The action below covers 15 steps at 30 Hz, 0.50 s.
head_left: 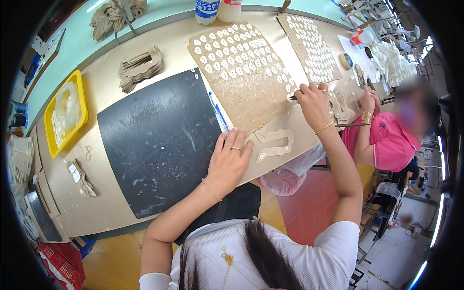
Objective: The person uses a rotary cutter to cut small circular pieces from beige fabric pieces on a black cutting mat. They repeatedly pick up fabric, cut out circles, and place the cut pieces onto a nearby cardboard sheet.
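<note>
My right hand [315, 107] pinches a small dark-tipped tool [293, 98], whose kind I cannot make out. The tip is at a white oval piece on the right edge of a brown sheet [246, 108]. Rows of small white oval pieces with a dark spot cover the far part of that sheet; its near part is bare and scuffed. Fingers spread, my left hand [229, 162] lies at the right edge of a black mat [154, 145], holding nothing. Just right of it is a U-shaped beige cut piece [288, 141]. A blue pen [217, 108] lies between mat and sheet.
A yellow tray [83, 104] with a plastic bag sits at the left. Stacked beige pieces [140, 67] lie behind the mat. A second sheet [298, 43] of white pieces, a tape roll [346, 61] and a co-worker in a pink shirt [386, 145] are at the right. Bottles [206, 12] stand at the back.
</note>
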Tool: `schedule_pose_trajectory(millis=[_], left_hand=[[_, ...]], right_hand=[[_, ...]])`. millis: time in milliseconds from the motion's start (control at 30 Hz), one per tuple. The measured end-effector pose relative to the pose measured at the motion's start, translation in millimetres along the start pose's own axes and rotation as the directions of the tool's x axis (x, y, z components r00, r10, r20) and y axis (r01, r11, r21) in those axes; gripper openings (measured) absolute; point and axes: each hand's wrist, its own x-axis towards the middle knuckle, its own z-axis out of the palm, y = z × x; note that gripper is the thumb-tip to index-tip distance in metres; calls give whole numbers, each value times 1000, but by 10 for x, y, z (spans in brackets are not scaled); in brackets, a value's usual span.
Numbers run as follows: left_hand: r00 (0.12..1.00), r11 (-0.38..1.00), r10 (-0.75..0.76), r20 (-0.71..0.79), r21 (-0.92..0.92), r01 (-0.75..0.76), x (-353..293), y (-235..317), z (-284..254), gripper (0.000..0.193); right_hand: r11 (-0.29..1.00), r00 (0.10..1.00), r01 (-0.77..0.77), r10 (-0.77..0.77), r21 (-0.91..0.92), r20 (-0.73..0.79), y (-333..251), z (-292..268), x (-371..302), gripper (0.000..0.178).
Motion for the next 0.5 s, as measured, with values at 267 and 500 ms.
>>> schedule_pose_trajectory(millis=[267, 500], left_hand=[[999, 998, 29, 25, 47, -30, 22, 6, 82, 40], [999, 996, 52, 0, 74, -51, -33, 30, 114, 42]], right_hand=[[994, 989, 73, -82, 76, 125, 33, 53, 126, 5], [819, 857, -422, 221, 389, 465, 196, 55, 62, 27]])
